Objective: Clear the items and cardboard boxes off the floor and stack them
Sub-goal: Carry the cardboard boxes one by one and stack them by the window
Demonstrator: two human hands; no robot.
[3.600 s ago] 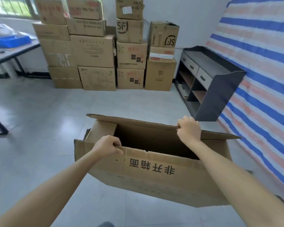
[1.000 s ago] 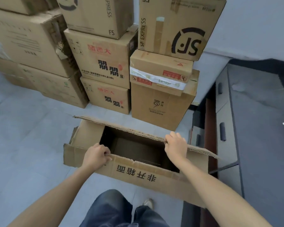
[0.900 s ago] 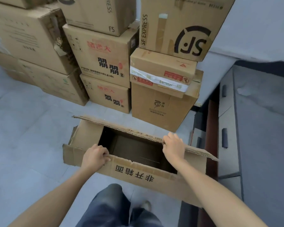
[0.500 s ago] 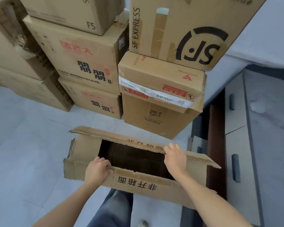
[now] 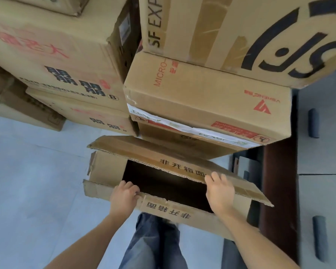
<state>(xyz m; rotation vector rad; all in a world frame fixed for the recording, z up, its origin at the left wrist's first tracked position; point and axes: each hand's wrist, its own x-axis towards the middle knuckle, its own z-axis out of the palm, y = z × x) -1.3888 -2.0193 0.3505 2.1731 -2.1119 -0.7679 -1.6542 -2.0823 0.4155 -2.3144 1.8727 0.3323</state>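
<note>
Closed in on stacked boxes [image 5: 202, 105], left grip [image 5: 123, 199] and right grip [image 5: 219, 193] clamped on the open box [image 5: 169, 210], placement apparently next.

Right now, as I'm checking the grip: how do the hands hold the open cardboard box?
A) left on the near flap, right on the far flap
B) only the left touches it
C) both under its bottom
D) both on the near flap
A: on the open cardboard box, the left hand grips the edge of the near flap, while the right hand reaches over and holds the far flap.
</note>
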